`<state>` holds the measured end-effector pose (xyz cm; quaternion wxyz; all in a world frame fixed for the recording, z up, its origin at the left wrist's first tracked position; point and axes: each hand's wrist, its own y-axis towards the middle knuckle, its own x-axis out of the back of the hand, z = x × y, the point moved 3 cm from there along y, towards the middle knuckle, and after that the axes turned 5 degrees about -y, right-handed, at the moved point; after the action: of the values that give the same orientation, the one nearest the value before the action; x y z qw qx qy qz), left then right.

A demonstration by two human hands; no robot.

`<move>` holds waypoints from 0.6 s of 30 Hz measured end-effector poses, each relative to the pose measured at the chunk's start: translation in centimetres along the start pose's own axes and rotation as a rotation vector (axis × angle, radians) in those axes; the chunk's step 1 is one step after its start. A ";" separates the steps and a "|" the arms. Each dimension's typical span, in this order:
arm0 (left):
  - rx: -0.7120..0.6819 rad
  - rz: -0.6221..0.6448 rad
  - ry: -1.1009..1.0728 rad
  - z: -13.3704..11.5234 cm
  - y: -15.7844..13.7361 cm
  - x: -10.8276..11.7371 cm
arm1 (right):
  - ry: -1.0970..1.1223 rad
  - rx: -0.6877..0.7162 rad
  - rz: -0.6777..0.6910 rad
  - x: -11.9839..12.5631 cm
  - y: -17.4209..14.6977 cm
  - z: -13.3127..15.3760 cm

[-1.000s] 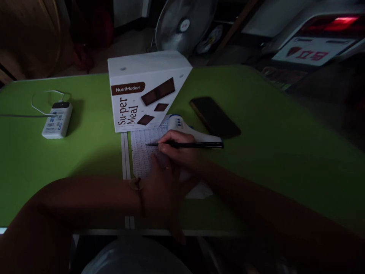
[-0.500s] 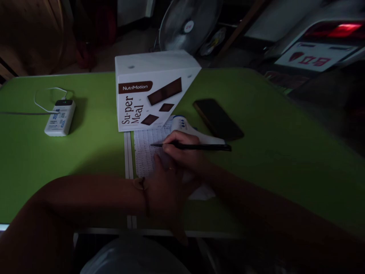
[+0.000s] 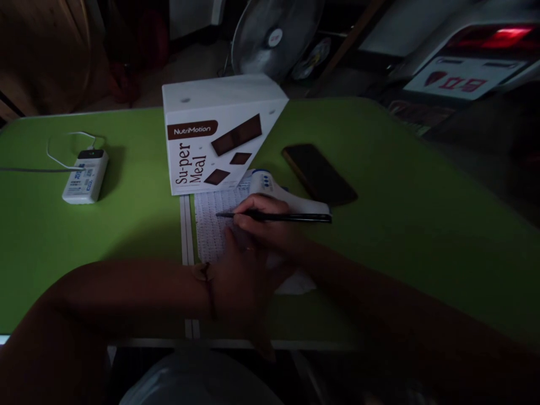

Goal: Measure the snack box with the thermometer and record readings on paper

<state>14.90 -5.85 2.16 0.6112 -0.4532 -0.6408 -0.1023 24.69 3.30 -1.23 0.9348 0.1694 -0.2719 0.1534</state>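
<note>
My right hand [image 3: 264, 222] grips a black pen [image 3: 295, 217], its tip pointing left onto a sheet of paper [image 3: 211, 230] covered with rows of small writing. Across the lower part of the sheet lies my left hand [image 3: 240, 281], fingers spread and thumb stretched toward the table edge; a bracelet circles its wrist. Just beyond the right hand is a white handheld device with blue trim [image 3: 270, 183], shaped like an infrared thermometer, partly hidden by the hand and pen. A white "Su-per Meal" box [image 3: 189, 157] stands at the paper's far edge.
The green table [image 3: 139, 225] carries a dark phone [image 3: 320, 174] right of the box and a white power bank [image 3: 86, 177] with cables at the left. Behind the table stands a fan [image 3: 276, 39]. A white machine with a red-lit panel [image 3: 502, 39] is at the back right.
The whole view has shifted slightly, so the table items appear a little further left. Both hands keep nearly the same place on the paper, and the pen stays in my right hand.
</note>
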 end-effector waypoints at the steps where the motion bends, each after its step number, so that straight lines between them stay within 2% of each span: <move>1: -0.002 -0.009 -0.004 0.0 0.0 0.0 | 0.000 0.000 0.001 0.0 0.0 0.0; 5: -0.014 -0.051 -0.064 0.0 0.1 -0.1 | -0.007 0.008 0.009 0.1 0.0 0.1; 13: 0.015 0.035 -0.017 -0.2 -0.2 0.7 | -0.031 0.009 0.008 0.0 0.0 -0.1; 18: 0.005 0.006 -0.027 -0.1 -0.1 0.5 | -0.065 0.004 -0.013 0.0 0.1 -0.5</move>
<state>14.96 -5.77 2.64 0.6038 -0.4547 -0.6481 -0.0927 24.87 3.54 -1.60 0.9261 0.1779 -0.3007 0.1424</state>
